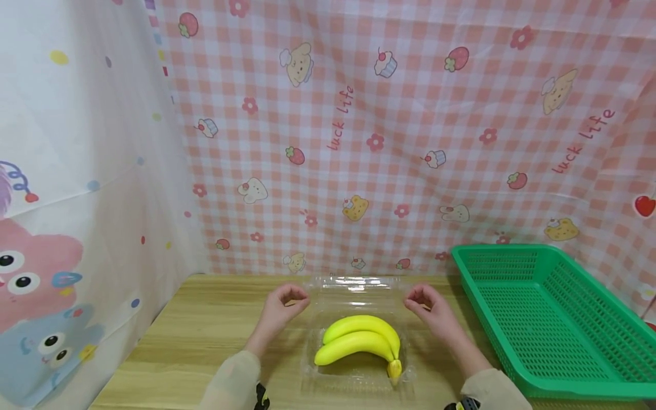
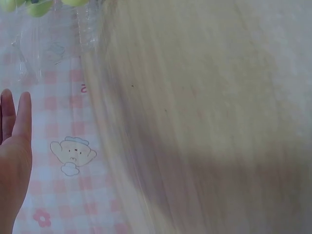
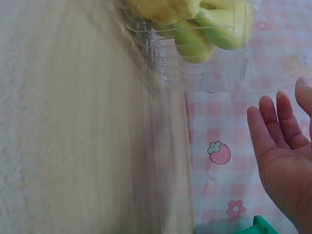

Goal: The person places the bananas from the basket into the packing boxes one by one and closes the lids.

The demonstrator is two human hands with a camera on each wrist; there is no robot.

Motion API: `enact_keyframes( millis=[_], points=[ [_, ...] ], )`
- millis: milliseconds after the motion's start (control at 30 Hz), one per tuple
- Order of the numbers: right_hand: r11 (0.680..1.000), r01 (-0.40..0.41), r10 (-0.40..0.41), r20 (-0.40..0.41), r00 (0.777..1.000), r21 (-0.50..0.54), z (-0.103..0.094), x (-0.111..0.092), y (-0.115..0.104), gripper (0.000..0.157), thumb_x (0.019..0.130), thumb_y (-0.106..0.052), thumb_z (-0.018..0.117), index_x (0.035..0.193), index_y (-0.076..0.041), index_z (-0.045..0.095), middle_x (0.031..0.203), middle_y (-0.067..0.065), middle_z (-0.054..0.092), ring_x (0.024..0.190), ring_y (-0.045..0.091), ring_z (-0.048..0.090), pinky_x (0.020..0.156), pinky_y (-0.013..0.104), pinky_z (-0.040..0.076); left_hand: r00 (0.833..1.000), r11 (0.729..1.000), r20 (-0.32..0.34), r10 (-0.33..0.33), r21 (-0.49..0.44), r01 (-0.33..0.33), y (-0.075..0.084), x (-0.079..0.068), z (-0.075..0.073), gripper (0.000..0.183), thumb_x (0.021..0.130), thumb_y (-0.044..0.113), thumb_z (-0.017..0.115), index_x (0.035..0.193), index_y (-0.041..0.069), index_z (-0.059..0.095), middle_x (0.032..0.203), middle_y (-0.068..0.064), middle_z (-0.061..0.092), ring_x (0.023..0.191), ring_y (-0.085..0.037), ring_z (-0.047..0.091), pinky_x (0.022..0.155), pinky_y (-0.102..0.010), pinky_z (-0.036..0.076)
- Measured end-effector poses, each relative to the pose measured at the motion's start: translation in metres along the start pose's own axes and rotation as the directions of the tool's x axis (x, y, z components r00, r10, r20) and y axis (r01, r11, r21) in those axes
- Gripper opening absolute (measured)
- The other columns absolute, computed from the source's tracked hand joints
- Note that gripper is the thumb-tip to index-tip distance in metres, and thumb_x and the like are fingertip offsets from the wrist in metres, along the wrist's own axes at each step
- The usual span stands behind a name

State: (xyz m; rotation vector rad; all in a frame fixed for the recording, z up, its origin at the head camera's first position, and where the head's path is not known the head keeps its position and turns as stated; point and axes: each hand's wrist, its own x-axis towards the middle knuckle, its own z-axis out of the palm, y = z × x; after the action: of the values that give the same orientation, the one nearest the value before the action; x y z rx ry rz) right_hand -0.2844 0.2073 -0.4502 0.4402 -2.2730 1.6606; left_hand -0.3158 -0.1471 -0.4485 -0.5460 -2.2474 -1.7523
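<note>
Two yellow bananas [image 1: 361, 343] lie crosswise, stem end right, in the clear container [image 1: 353, 385] on your bench [image 1: 205, 324]. Slightly beyond them, your left hand [image 1: 279, 310] and right hand [image 1: 434, 313], about equally near, pinch opposite edges of the open lid [image 1: 356, 296]; the green basket [image 1: 589, 389] stands to your right.

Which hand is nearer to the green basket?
The right hand: it is left of the green basket, apart from it. The left hand is farther left, across the clear container.
</note>
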Motion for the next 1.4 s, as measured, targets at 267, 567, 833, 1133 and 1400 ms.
enact_keyframes(
  millis=[267, 567, 833, 1133, 1400],
  points=[
    [0.999, 0.045, -0.045, 0.028, 0.999, 0.001, -0.003, -0.005, -0.001, 0.009, 0.092, 0.003, 0.065, 0.098, 0.003, 0.059, 0.097, 0.013, 0.063, 0.090, 0.010, 0.061, 0.080, 0.019, 0.054, 0.999, 0.999, 0.046, -0.002, -0.042, 0.004, -0.003, -0.004, -0.002, 0.011, 0.085, -0.005, 0.073, 0.093, -0.004, 0.067, 0.097, -0.019, 0.067, 0.091, -0.016, 0.066, 0.085, -0.033, 0.058],
    [0.982, 0.186, -0.188, 0.131, 0.973, 0.027, -0.009, -0.012, 0.006, 0.011, 0.089, 0.012, 0.065, 0.096, 0.006, 0.060, 0.097, 0.018, 0.061, 0.090, 0.009, 0.059, 0.083, 0.016, 0.053, 0.990, 1.000, 0.140, 0.001, 0.008, -0.002, 0.000, -0.011, -0.008, 0.014, 0.084, -0.010, 0.068, 0.097, -0.005, 0.067, 0.103, -0.016, 0.066, 0.098, -0.023, 0.064, 0.091, -0.037, 0.056],
    [0.974, 0.221, -0.225, 0.184, 0.957, 0.039, -0.012, -0.016, 0.007, 0.012, 0.087, 0.013, 0.065, 0.096, 0.006, 0.061, 0.103, 0.024, 0.061, 0.098, -0.001, 0.058, 0.087, 0.017, 0.053, 0.981, 0.999, 0.191, 0.046, -0.015, -0.044, -0.001, -0.014, -0.010, 0.014, 0.082, -0.012, 0.070, 0.091, -0.001, 0.068, 0.104, -0.016, 0.065, 0.101, -0.026, 0.064, 0.093, -0.044, 0.055],
    [0.936, 0.348, -0.329, 0.227, 0.917, -0.047, -0.014, -0.020, 0.011, 0.020, 0.085, 0.007, 0.071, 0.094, -0.010, 0.063, 0.106, 0.016, 0.064, 0.104, 0.010, 0.060, 0.094, 0.017, 0.049, 0.965, 0.995, 0.244, 0.091, 0.025, -0.100, -0.001, -0.019, -0.013, 0.015, 0.081, -0.011, 0.071, 0.088, 0.003, 0.069, 0.104, -0.012, 0.067, 0.100, -0.021, 0.064, 0.095, -0.045, 0.053],
    [0.874, 0.424, -0.366, 0.254, 0.895, -0.237, -0.018, -0.022, 0.013, 0.029, 0.081, 0.001, 0.076, 0.092, -0.022, 0.063, 0.109, 0.003, 0.067, 0.103, 0.015, 0.061, 0.091, 0.031, 0.055, 0.946, 0.964, 0.281, 0.160, 0.164, -0.212, 0.003, -0.024, -0.014, 0.018, 0.080, -0.007, 0.076, 0.086, 0.010, 0.071, 0.103, -0.006, 0.068, 0.100, -0.025, 0.064, 0.094, -0.040, 0.055]
  ],
)
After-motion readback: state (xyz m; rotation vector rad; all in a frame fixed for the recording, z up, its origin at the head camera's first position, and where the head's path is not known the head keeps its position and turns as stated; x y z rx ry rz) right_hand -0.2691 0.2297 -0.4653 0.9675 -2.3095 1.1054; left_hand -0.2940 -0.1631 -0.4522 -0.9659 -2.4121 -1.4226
